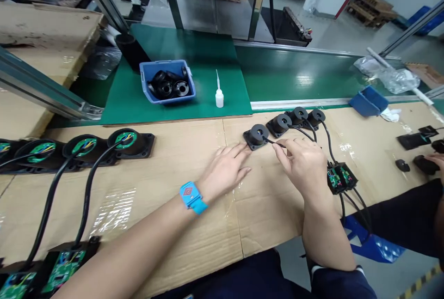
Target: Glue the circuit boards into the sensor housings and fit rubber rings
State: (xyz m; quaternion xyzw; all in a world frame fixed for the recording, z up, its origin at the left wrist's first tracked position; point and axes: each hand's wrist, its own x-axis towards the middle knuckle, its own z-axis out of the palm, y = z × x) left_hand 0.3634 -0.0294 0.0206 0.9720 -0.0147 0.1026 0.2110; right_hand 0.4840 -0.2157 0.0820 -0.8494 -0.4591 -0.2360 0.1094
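Observation:
My right hand (300,162) pinches a thin black cable (268,140) close to where it enters a round black housing (256,136) with a square flange. On the cardboard-covered bench, my left hand (227,165) lies with its fingers stretched out, the fingertips at that housing's near edge. A blue wrist strap (193,197) is around my left wrist. Behind the right hand, several similar black housings (278,125) stand in a slanting row with cables running toward me. Two black boxes with green circuit boards (342,177) sit to the right of my right hand, partly beside the forearm.
At left, several larger black housings (130,143) have thick cables leading to boxed circuit boards (64,269). A blue bin (168,100) of black parts and a white needle-tip bottle (219,98) stand on the green mat (204,54). A co-worker's hand (437,160) is at far right.

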